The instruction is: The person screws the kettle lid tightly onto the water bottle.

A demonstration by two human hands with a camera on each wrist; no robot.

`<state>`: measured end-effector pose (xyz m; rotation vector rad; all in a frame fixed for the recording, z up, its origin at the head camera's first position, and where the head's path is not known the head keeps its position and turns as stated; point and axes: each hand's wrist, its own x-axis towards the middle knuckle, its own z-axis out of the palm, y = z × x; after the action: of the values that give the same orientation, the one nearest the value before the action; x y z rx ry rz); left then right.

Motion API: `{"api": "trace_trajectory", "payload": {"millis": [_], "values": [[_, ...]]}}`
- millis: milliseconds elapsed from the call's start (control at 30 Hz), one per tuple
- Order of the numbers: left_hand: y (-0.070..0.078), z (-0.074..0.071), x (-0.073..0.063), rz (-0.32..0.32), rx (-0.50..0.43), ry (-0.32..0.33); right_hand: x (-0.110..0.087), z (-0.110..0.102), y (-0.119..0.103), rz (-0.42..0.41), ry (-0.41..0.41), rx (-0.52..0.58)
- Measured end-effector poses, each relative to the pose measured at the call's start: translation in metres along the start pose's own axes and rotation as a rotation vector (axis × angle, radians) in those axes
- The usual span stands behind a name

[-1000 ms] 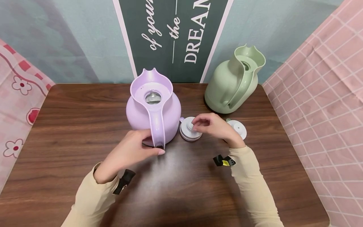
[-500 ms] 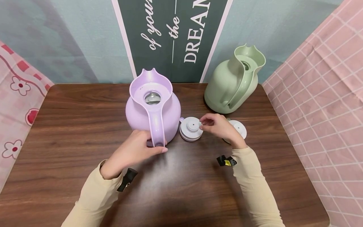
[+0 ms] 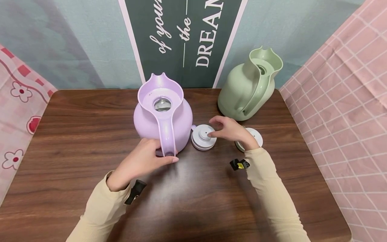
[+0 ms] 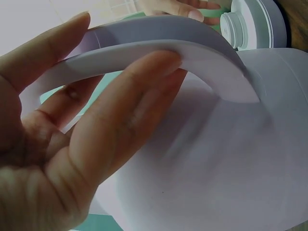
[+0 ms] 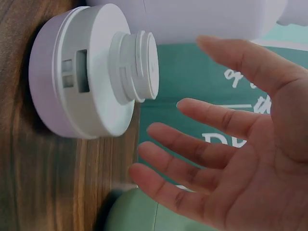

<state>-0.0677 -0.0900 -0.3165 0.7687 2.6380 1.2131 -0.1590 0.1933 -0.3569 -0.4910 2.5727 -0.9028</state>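
Note:
A lilac thermos jug (image 3: 181, 122) stands upright on the table, its neck opening (image 3: 162, 104) uncovered. My left hand (image 3: 139, 161) holds the lower part of its handle (image 3: 167, 134), fingers through the loop and thumb outside, as the left wrist view shows. Just right of the jug lies a white-and-lilac stopper lid (image 3: 200, 142) with its threaded neck (image 5: 139, 67) facing up. Beside that lid hovers my right hand (image 3: 230, 130), its fingers spread and holding nothing; in the right wrist view there is a gap between fingertips and lid.
A green thermos jug (image 3: 237, 92), also without its lid, stands at the back right. A second white stopper lid (image 3: 256, 135) lies partly hidden behind my right wrist. Fabric backdrops (image 3: 99, 43) border the back and sides of the wooden table (image 3: 196, 201).
My right hand has drawn back a little from the lilac lid's neck, and its fingers have spread wider. My left hand has settled closer around the jug's handle.

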Motion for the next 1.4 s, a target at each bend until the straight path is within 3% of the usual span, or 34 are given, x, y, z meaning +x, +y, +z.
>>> {"api": "trace_trajectory", "payload": {"millis": [267, 767, 1200, 1400], "values": [[-0.001, 0.001, 0.0, -0.004, 0.005, 0.012, 0.023, 0.009, -0.011, -0.022, -0.089, -0.125], [-0.002, 0.002, -0.002, -0.007, -0.016, 0.024, 0.042, 0.031, -0.028, 0.101, -0.157, -0.344], [-0.003, 0.002, -0.001, -0.013, -0.019, 0.025, 0.043, 0.042, -0.034, 0.237, -0.144, -0.388], [-0.002, 0.002, -0.001, -0.02, -0.013, 0.021, 0.045, 0.044, -0.036, 0.261, -0.158, -0.407]]}}
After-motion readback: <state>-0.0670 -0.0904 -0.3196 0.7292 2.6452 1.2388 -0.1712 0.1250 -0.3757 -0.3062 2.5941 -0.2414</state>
